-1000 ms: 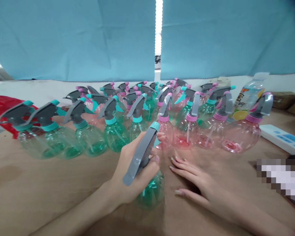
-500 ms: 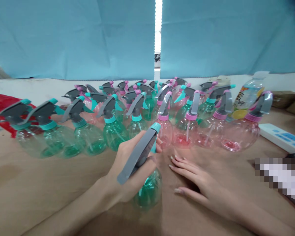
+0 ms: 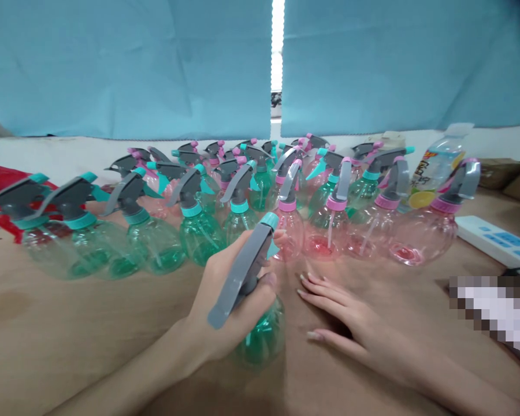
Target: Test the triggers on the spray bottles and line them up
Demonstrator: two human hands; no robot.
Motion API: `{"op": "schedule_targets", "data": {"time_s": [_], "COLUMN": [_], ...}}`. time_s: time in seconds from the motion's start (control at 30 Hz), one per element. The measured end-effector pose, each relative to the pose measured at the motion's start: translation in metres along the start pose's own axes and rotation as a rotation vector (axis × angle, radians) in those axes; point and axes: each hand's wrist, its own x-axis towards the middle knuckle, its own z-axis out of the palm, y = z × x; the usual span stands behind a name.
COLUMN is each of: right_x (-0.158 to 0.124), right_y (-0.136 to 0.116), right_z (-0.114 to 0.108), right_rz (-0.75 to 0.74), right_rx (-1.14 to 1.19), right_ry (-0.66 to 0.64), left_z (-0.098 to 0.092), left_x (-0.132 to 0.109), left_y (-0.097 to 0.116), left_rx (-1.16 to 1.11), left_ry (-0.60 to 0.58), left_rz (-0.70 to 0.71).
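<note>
My left hand (image 3: 229,300) is wrapped round the neck of a green spray bottle (image 3: 264,341), with the grey trigger head and its turquoise nozzle showing above the fingers. The bottle is upright on the table, its lower part visible below my hand. To its right, my right hand (image 3: 346,315) lies flat on the tabletop with fingers stretched out, holding nothing. Just beyond my hands stands a row of spray bottles: green ones such as this green spray bottle (image 3: 203,237) on the left, pink ones such as this pink spray bottle (image 3: 329,234) on the right.
More spray bottles crowd behind the front row. A labelled drink bottle (image 3: 437,164) stands at the back right, near a white power strip (image 3: 498,238). A red plastic bag (image 3: 2,182) lies at far left. Blue cloth (image 3: 125,69) hangs behind the wooden table (image 3: 91,335).
The trigger head of the held bottle has turned very slightly in my left hand. My right hand stays in place. The view has shifted a little.
</note>
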Motion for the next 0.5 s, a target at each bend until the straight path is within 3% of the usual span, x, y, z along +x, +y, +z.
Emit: {"op": "schedule_targets", "data": {"time_s": [0.5], "right_x": [-0.0008], "right_y": [-0.001], "right_z": [-0.0015], "right_rz": [0.016], "right_rx": [-0.019], "right_ry": [-0.011], "left_z": [0.0017], "left_x": [-0.0027], "left_y": [-0.0007], "left_rx": [-0.052], "left_ry": [0.007], "left_rz": [-0.018]}}
